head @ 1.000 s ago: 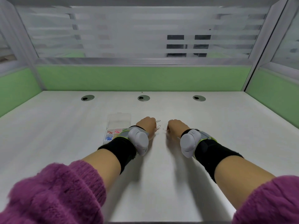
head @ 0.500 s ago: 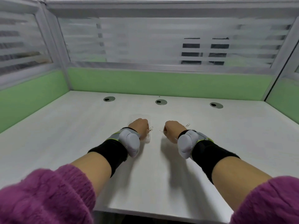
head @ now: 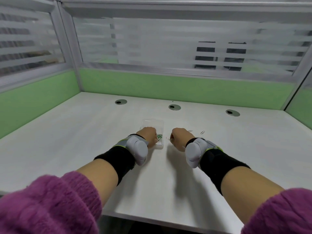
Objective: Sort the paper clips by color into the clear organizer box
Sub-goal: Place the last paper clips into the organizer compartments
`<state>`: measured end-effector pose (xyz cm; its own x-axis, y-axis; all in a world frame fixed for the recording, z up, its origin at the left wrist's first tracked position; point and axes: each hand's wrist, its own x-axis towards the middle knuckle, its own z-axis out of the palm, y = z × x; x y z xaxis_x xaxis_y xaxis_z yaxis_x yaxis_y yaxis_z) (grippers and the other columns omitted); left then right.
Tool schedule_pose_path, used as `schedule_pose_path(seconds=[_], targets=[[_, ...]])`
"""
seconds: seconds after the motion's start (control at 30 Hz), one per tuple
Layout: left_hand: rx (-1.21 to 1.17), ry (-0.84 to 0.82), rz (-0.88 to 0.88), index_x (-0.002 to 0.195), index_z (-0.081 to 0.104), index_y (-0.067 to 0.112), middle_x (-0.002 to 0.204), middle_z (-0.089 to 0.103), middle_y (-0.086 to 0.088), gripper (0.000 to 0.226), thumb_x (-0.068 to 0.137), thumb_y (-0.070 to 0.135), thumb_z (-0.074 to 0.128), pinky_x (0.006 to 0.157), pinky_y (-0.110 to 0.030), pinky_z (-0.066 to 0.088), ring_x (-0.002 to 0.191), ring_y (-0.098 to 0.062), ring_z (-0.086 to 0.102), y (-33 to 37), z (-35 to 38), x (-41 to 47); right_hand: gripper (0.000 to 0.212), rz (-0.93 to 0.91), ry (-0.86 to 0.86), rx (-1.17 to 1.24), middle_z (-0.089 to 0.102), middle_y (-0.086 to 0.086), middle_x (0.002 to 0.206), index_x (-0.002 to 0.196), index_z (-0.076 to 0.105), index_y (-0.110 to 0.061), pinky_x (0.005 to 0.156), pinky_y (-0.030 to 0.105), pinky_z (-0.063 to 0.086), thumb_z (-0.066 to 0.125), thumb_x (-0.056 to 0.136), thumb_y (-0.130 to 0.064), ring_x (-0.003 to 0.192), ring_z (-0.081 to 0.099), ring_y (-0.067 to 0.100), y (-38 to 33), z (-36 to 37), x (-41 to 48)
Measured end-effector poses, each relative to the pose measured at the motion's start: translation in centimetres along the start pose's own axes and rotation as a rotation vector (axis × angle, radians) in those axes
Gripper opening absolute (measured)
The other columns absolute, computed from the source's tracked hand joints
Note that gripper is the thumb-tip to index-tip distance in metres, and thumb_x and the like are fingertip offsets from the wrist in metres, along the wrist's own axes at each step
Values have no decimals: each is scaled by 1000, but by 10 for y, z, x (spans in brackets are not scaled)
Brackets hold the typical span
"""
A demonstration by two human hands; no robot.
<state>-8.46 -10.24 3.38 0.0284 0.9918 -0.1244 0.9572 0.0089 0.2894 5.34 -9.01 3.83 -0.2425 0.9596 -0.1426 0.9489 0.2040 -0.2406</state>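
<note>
The left hand (head: 147, 136) now rests over the near left part of the clear box (head: 152, 124), where a second ago it was beside the box and the red and blue clips inside could be seen; now only a small bunch of green clips (head: 159, 136) shows in the near right compartment, just at the knuckles. I judge that the person is placing or arranging a clip there, so the sorting is in progress and not finished. The fingers of this hand are curled under and hidden, so I cannot tell if they pinch something. The right hand (head: 181, 137) is closed like a loose fist just right of the box, and a thin silver clip (head: 167, 138) sticks out at its left side, so its fingers seem to be pinching it, though this is too small to be sure. Two more silver clips (head: 202, 132) lie on the white surface (head: 84, 141) to the far right of this hand, still outside the box. Three round cable holes (head: 174, 107) are far behind, and green partition walls (head: 168, 85) close the desk. Nothing blocks the way, but the left hand covers most compartments.
</note>
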Motion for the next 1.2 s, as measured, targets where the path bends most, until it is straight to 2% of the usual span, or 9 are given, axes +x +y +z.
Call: schedule_pose_path(seconds=[0.2,0.33,0.4,0.6,0.67,0.77,0.97,1.07,1.2], targets=[[13,-5,-5,111,64,0,120,65,-15,26,92,12,50,92,-34,48,113,-32,59,6,2,2,36,-3,-5,-10,46,13,87,58,31,-9,68,28,34,40,92,-5,80,41,27,4,-1,0],[6,14,-9,110,65,2,119,66,-15,26,91,17,56,91,-34,48,113,-32,60,7,0,4,42,-3,-14,-24,40,14,82,53,23,-13,46,25,23,39,90,-2,78,36,26,4,-1,1],[-1,26,-2,109,65,3,119,66,-14,25,90,19,59,91,-33,48,113,-31,60,7,-1,4,42,6,-20,-22,36,13,71,53,22,-14,44,25,19,39,89,-1,78,35,24,3,-1,2],[-35,83,26,106,66,7,118,67,-9,21,88,14,58,91,-32,48,111,-28,60,2,-4,4,43,18,0,7,36,13,68,53,22,-14,52,26,29,39,90,-2,78,36,25,-7,-3,4],[-47,94,28,106,66,7,118,66,-9,20,88,13,57,91,-32,47,112,-28,59,-3,-4,3,42,8,-2,5,41,14,79,53,24,-14,65,28,35,40,91,-2,78,38,26,-14,-1,5],[-65,109,31,105,66,8,118,66,-8,20,88,12,57,91,-32,47,111,-27,59,-9,-5,1,38,0,-18,4,42,14,85,55,29,-12,69,29,35,42,90,-2,78,38,26,-22,1,5],[-97,116,25,105,66,7,117,67,-9,19,89,14,59,91,-33,47,111,-28,59,-19,-7,0,17,3,-45,2,58,20,97,90,61,-2,72,29,40,45,89,-2,82,48,25,-32,7,11],[-105,116,25,106,66,7,117,66,-9,19,89,14,58,92,-34,47,111,-28,59,-23,-6,1,26,5,-51,-7,63,19,104,108,63,2,74,30,43,46,90,-2,85,53,27,-34,7,13],[-106,113,27,106,65,8,117,66,-9,19,89,13,58,91,-34,47,111,-28,59,-25,-5,2,26,-10,-31,-13,66,21,117,111,63,2,81,34,49,50,89,-4,107,62,35,-37,7,17]])
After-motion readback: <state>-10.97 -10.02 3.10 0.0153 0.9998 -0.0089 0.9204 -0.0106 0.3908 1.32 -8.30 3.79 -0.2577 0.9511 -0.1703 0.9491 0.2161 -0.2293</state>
